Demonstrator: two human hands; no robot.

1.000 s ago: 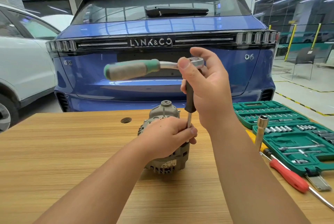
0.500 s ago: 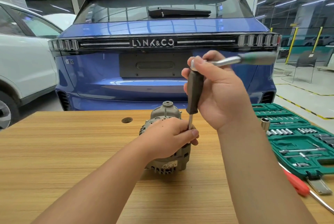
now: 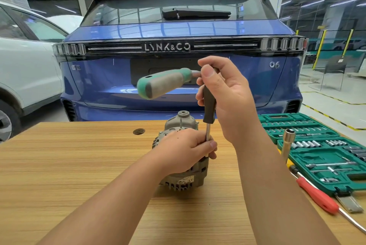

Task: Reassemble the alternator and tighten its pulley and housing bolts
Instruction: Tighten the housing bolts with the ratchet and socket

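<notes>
A grey alternator (image 3: pixel 181 182) stands upright on the wooden table (image 3: pixel 69 165), its rear housing cap (image 3: pixel 183 121) on top. My left hand (image 3: pixel 184 150) grips its upper body and pinches the steel shaft of an extension bar (image 3: pixel 209 106) that stands upright on the housing's right edge. My right hand (image 3: pixel 223 94) is closed on the head of a ratchet wrench atop that bar. The ratchet's green and grey handle (image 3: pixel 164 84) points left, toward me. The bolt under the bar is hidden by my left fingers.
An open green socket set case (image 3: pixel 320 149) lies at the table's right. A tall socket (image 3: pixel 288 141) stands beside it, and a red-handled screwdriver (image 3: pixel 316 195) lies in front. A round cable hole (image 3: pixel 139 131) is at the back. A blue car is parked behind the table.
The ratchet handle swung from pointing left to right, and now points left again. My left hand and the alternator stayed in place.
</notes>
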